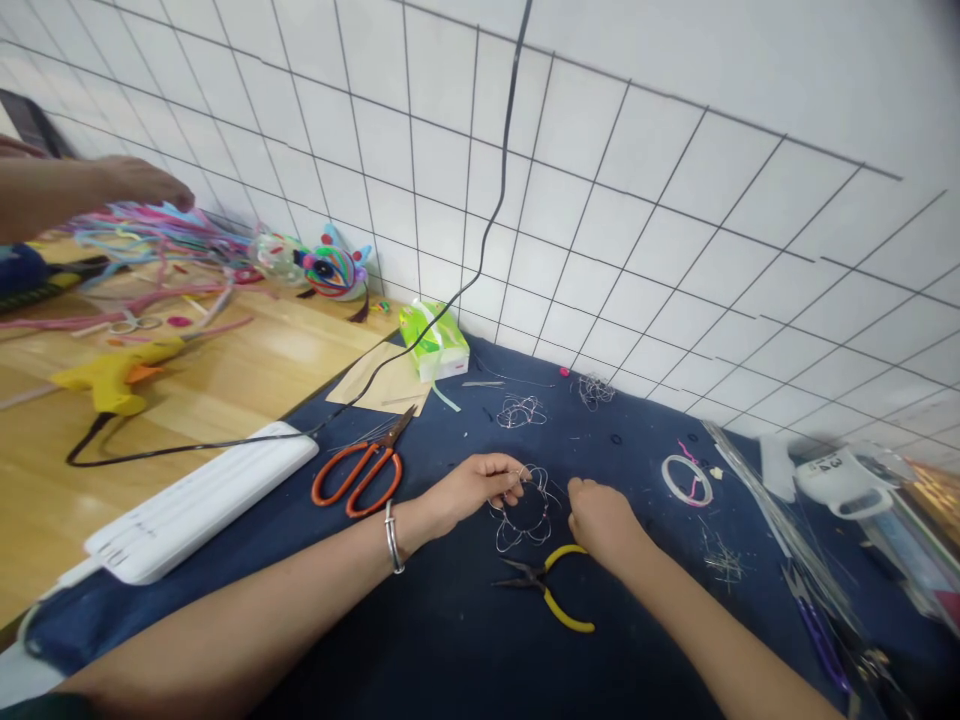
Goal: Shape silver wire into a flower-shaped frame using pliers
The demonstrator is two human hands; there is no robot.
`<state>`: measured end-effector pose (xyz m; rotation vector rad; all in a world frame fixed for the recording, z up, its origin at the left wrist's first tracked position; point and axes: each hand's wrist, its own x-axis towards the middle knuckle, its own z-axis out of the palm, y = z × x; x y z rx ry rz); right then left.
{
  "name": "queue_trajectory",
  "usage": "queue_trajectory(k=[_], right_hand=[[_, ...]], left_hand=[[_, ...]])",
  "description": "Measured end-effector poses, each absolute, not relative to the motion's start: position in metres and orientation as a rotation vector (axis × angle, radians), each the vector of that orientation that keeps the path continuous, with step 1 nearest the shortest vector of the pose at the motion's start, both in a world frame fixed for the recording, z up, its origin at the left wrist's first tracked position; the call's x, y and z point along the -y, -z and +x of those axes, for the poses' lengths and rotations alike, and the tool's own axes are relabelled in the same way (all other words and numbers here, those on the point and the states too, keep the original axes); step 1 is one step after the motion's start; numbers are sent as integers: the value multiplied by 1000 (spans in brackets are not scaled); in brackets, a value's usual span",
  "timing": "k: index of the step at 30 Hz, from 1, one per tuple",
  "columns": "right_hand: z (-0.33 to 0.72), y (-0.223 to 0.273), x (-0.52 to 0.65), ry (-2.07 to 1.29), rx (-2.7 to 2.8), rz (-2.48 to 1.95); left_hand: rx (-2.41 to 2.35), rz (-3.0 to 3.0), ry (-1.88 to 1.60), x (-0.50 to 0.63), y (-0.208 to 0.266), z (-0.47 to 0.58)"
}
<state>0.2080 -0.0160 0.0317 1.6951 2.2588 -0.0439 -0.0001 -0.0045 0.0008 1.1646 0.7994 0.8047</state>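
Observation:
My left hand (480, 487), with a silver bangle (393, 538) at its wrist, pinches the upper left of a wire ring with looped petals (523, 535). To the right of the ring, my right hand (606, 518) is closed with its fingertips together. A thin strand runs from the ring toward it, but what the fingers hold is too small to make out. Just below both hands, yellow-handled pliers (555, 590) lie with their jaws pointing left. Orange-handled scissors (367, 468) rest left of my left hand. Another bundle of looped wire (521, 411) lies farther back.
A white power strip (202, 505) and yellow glue gun (124, 375) are on the left. Another person's hand (142, 183) hovers over pipe cleaners (161, 240). A tissue pack (435, 343) stands by the wall. Tape (686, 481), wire lengths (780, 520) and purple-handled scissors (817, 630) lie right.

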Motion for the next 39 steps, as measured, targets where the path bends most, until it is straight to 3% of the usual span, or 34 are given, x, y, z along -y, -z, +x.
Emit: queue_trajectory(k=[8,15,23,30,39], right_hand=[[213,-24,16,116,-2344,1786],[217,-10,19,394,-2546,2030],[221,-6,18,1073,-2648,2343],[220,-1,18,1862,-2517,2255],[222,-6,18,2256,-2356,2117]], left_hand=[[-790,1168,-772,2,-4,-2],[-798,1166,-761,2,-3,-2],[-785,1183,-709,0,0,-3],[-762,1120,-696,-2,2,-4],[-720,1091,-698,-3,3,-5]])
